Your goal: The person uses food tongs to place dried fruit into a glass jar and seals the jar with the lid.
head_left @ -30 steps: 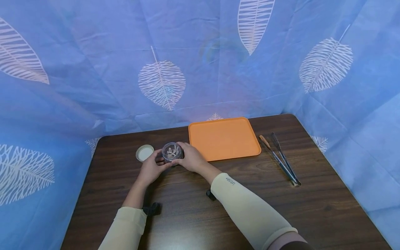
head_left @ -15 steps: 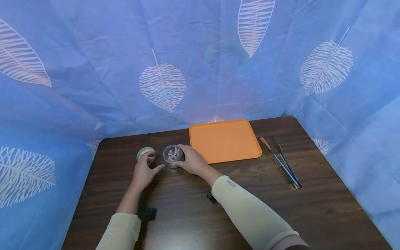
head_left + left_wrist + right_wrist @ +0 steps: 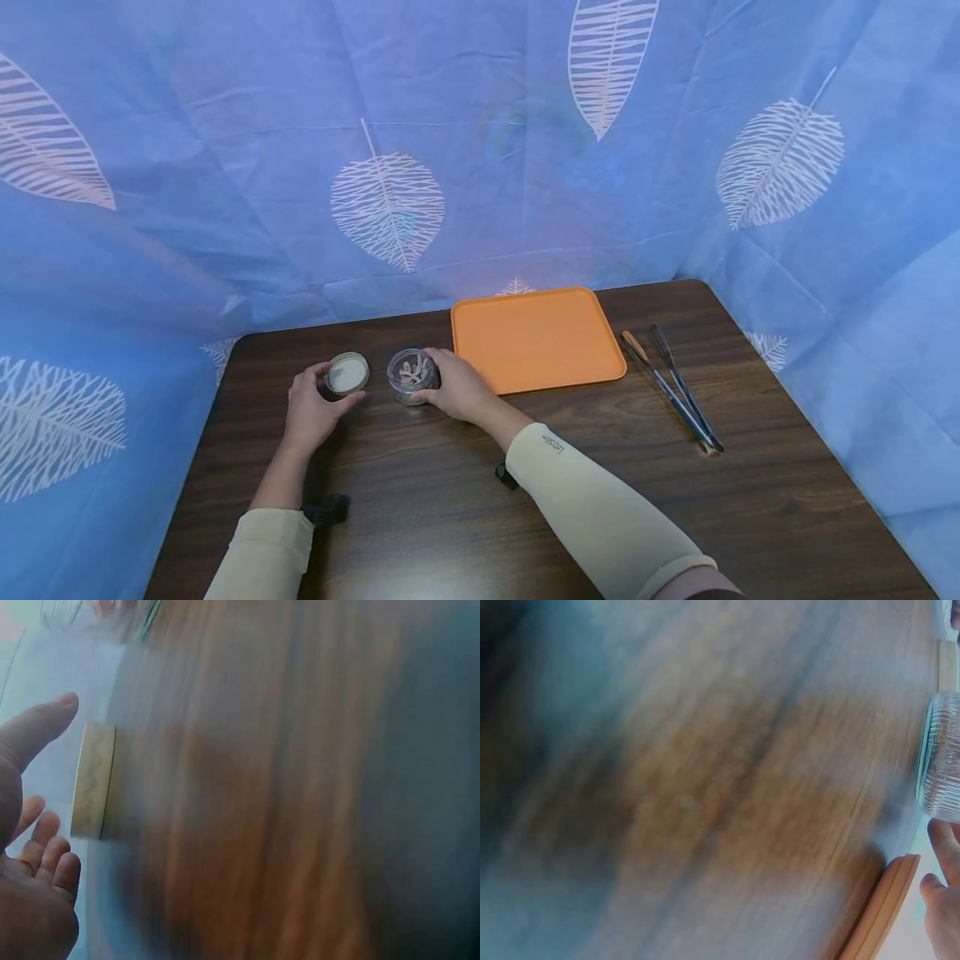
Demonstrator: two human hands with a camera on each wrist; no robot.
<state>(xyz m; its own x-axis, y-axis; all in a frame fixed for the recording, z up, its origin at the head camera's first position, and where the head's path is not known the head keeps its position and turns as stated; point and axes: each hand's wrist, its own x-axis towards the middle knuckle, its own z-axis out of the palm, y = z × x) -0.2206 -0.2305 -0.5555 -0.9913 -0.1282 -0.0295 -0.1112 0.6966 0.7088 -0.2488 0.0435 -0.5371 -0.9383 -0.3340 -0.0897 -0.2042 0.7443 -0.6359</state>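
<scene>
A clear glass jar (image 3: 408,379) stands lidless on the table, with small pale pieces visible through its mouth. My right hand (image 3: 459,387) holds its right side between thumb and fingers; the jar's ribbed wall (image 3: 943,761) shows in the right wrist view. To the left, a round gold-rimmed lid (image 3: 348,373) lies with its white inside up. My left hand (image 3: 311,408) is spread at the lid's left side, thumb in front and fingers behind. In the left wrist view a gap shows between the thumb (image 3: 41,727) and the lid's gold edge (image 3: 94,781).
An orange tray (image 3: 536,342) lies behind and to the right of the jar, near the far edge of the dark wood table (image 3: 585,492). Metal tongs (image 3: 675,392) lie right of the tray. A blue leaf-print cloth (image 3: 495,183) hangs behind the table.
My left hand has left the jar, passed over the lid and moved to the lid's left side. My right hand stays on the jar, which has hardly moved.
</scene>
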